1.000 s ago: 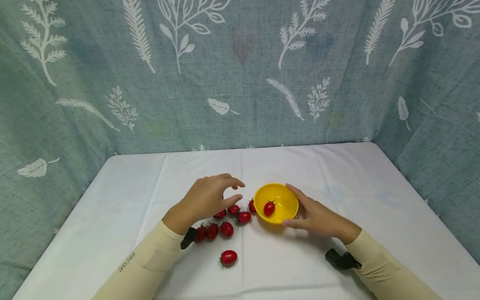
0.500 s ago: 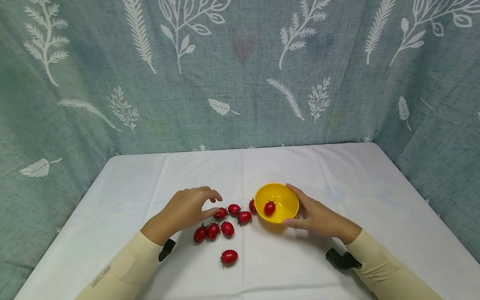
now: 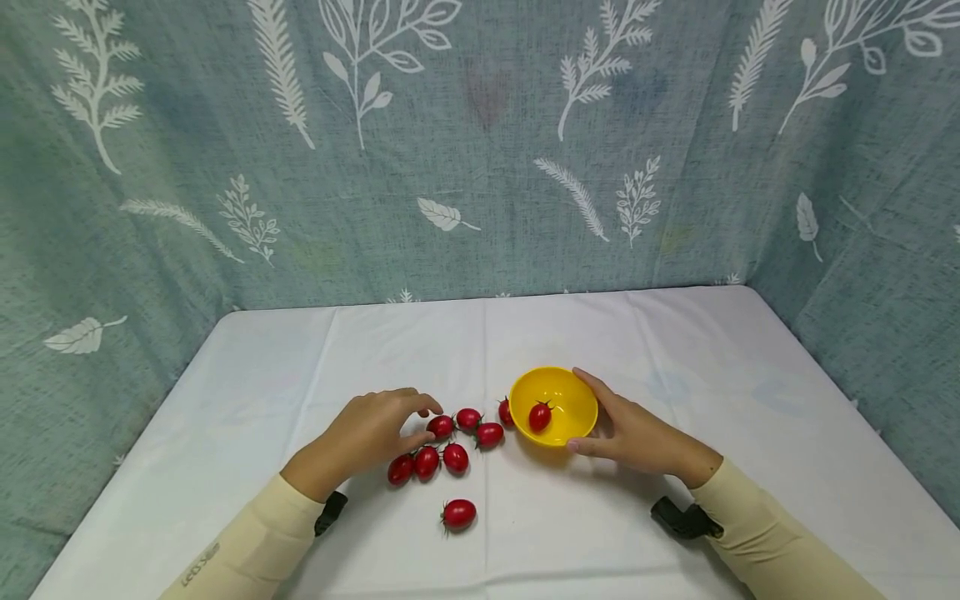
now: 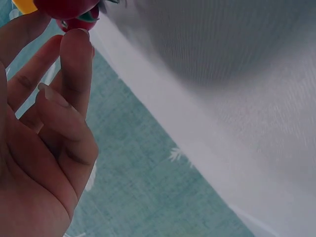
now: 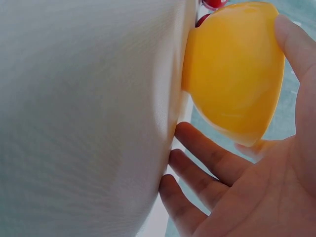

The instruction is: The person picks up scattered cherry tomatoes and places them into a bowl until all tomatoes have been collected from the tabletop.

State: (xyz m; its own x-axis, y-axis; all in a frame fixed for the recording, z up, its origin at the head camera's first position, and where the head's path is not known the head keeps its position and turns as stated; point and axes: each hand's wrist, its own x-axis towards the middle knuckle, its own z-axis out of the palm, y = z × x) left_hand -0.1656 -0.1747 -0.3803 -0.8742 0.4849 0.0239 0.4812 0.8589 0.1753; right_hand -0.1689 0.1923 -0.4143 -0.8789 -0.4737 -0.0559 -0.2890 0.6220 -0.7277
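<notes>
My left hand [image 3: 375,429] reaches down to a cherry tomato [image 3: 440,427], thumb and index spread to either side of it, tips right at its skin. In the left wrist view that tomato [image 4: 66,6] is cut off by the top edge, beside the fingertips. My right hand [image 3: 637,433] holds a yellow bowl [image 3: 573,408] from the right, its thumb at the near rim and a fingertip at the far rim. The right wrist view shows the bowl [image 5: 237,69] upright, its foot on the white cloth. One red cherry tomato [image 3: 539,417] lies inside it.
Two tomatoes, one farther [image 3: 468,419] and one nearer [image 3: 490,434], lie between the left hand and the bowl. Another tomato [image 3: 506,412] is partly hidden by the bowl's left side. A row of tomatoes [image 3: 427,462] lies nearer me, and a single tomato [image 3: 459,515] nearest.
My left hand has moved left, away from the bowl, then down to the leftmost tomato of the far group. The right hand and bowl have stayed in place.
</notes>
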